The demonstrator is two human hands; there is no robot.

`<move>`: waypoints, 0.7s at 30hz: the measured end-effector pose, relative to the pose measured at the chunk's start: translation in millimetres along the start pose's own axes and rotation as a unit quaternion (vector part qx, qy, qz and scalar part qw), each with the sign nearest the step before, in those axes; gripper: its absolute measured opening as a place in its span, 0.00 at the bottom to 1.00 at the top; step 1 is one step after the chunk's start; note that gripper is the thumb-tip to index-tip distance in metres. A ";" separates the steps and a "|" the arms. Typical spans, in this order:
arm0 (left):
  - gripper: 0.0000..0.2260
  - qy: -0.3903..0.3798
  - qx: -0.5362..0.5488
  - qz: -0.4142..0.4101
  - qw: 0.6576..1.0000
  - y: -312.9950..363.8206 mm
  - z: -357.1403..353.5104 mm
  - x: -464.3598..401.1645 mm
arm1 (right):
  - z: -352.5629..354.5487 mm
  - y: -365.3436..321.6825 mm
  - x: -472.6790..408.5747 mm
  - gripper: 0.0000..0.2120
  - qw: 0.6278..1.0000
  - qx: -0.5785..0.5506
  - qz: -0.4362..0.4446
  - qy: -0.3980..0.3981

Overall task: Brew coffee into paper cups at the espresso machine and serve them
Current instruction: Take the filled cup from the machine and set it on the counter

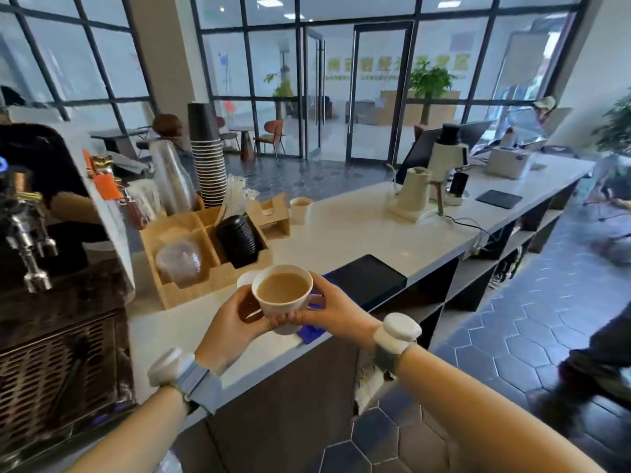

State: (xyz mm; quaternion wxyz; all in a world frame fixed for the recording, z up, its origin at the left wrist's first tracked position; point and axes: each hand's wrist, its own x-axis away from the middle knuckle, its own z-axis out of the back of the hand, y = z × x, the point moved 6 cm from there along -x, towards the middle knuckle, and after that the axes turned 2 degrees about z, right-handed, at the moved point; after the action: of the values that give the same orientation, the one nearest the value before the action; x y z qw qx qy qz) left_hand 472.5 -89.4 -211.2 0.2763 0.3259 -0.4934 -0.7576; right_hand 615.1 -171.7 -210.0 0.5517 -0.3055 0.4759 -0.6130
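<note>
At the far left of the frame stands the espresso machine (51, 254), dark-bodied with chrome spouts and a woven-looking grille at its base. Just right of it, on the pale counter (358, 230), a bamboo organiser (191, 233) holds clear domed lids (179, 261), ribbed black lids (239, 240) and wrapped straws, with a tall stack of paper cups (207, 158), dark above and white-rimmed below, rising behind it.

In the lower centre the left hand (232, 326) and right hand (338, 312) grip one white paper cup (283, 298) between them, fingers curled round its lower wall, fingertips meeting at the front near its base. The cup is held upright above the counter's near edge, mouth up, long axis vertical with a slight lean toward the camera. It is smooth, tapered, with a rolled rim, and filled close to the top with light brown milky coffee. A white rim edge peeps out just behind its left side. Both wrists carry white strapped devices.

Behind the right hand lies a flat dark tablet (368, 278) beside a blue cloth (312, 331). Farther back, in the centre, a second filled paper cup (300, 209) stands by a cardboard carrier (273, 215). To the right sit a cream kettle (415, 196) and a grinder (447, 155)
</note>
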 end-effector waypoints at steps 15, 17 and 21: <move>0.27 -0.089 0.069 -0.011 0.994 -5.7 -83.4 -158.0 | 127.5 62.1 -79.9 0.31 0.996 -0.006 -0.025 0.083; 0.27 -0.095 0.082 -0.010 0.992 -13.0 -91.6 -186.6 | 144.0 71.1 -101.0 0.32 0.995 -0.006 -0.023 0.095; 0.28 -0.110 0.081 -0.002 0.991 -21.0 -105.5 -229.5 | 168.8 83.8 -131.6 0.33 0.995 0.005 -0.019 0.102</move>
State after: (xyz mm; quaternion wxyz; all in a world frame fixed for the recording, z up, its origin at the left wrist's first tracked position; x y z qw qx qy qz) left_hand 697.0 28.3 -211.7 0.1911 0.2630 -0.5802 -0.7468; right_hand 826.2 -80.8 -206.5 0.4902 -0.2478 0.5209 -0.6535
